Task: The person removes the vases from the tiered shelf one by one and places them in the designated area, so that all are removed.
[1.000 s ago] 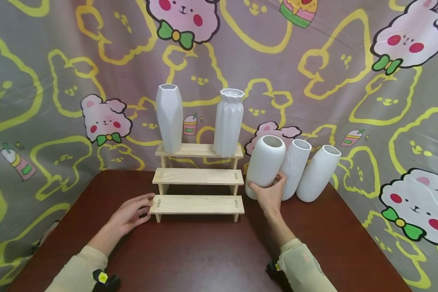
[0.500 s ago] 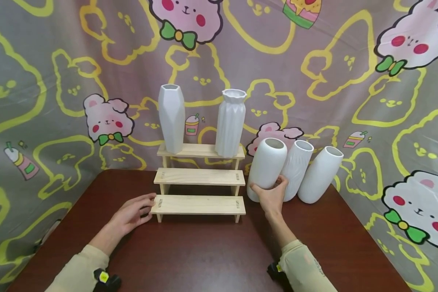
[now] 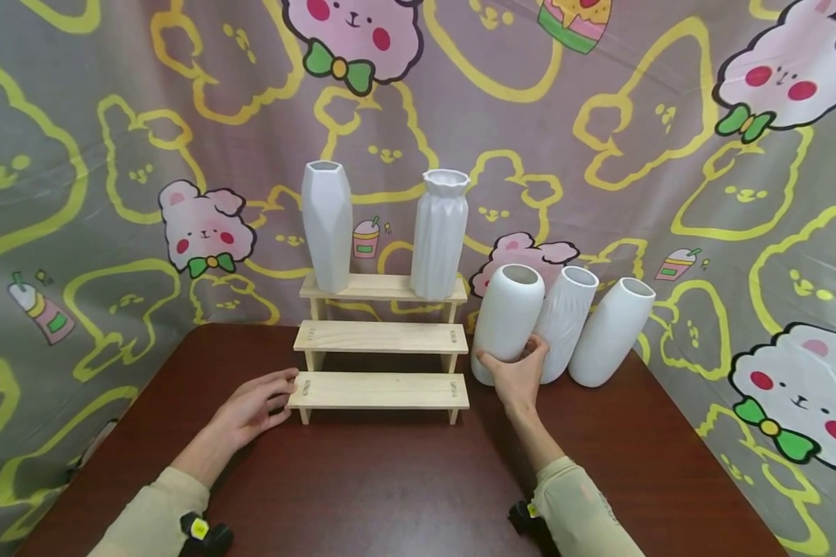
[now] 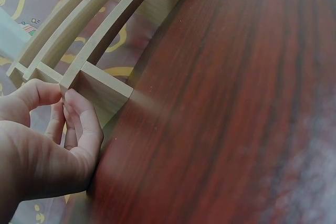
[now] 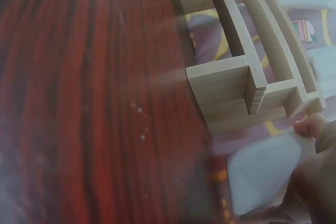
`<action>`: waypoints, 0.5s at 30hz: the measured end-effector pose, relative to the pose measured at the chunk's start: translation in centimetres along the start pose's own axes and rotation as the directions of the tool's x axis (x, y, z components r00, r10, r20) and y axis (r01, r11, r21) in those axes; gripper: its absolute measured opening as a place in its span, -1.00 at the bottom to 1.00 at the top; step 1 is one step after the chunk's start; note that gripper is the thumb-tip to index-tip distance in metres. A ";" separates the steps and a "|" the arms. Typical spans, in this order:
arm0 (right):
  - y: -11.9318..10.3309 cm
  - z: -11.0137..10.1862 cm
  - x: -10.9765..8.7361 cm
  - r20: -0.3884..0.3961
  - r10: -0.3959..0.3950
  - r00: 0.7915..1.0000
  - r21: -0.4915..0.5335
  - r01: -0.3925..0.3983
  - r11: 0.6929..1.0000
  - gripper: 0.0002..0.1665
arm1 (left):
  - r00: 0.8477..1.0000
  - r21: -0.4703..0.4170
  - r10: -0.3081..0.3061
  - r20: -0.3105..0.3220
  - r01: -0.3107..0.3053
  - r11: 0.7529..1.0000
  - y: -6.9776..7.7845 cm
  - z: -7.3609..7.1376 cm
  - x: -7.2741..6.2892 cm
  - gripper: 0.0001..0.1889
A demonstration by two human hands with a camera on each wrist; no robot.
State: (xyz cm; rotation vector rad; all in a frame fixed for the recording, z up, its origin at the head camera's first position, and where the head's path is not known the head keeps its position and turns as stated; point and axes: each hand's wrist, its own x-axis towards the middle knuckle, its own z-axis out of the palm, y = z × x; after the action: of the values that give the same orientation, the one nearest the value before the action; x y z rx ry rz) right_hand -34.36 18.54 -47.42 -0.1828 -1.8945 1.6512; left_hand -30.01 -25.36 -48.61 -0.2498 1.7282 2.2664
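Observation:
My right hand (image 3: 519, 375) grips the lower part of a smooth white vase (image 3: 508, 313), its thumb on the left side and fingers on the right. In the right wrist view, only the pale lower part of that vase (image 5: 262, 171) shows beside the thumb. My left hand (image 3: 254, 406) pinches the left end of the lowest step of a three-step wooden display stand (image 3: 379, 391). The left wrist view has the thumb and fingertips at the corner of that step (image 4: 71, 74). On the top step stand a faceted white vase (image 3: 327, 228) and a fluted white vase (image 3: 440, 236).
Right of the gripped vase stand a textured white vase (image 3: 564, 325) and a smooth slanted white vase (image 3: 613, 333), close together. The dark red-brown table (image 3: 390, 480) extends in front of the stand. A patterned cloth (image 3: 251, 155) hangs behind and at the sides.
The head view shifts slightly. The gripped vase's rim moves a little left, away from the textured vase. Both hands keep their holds.

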 end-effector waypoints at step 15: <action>0.6 0.2 -0.4 -0.008 0.006 1.000 -0.034 -0.007 0.999 0.08 | 1.000 0.019 0.000 0.010 0.000 1.000 -0.1 0.0 0.1 -0.31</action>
State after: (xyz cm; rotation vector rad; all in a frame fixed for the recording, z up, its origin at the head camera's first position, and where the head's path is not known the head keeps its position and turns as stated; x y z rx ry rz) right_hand -34.31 18.28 -48.10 -0.2091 -1.9183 1.6212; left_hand -30.13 -25.37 -48.72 -0.2340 1.7439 2.2457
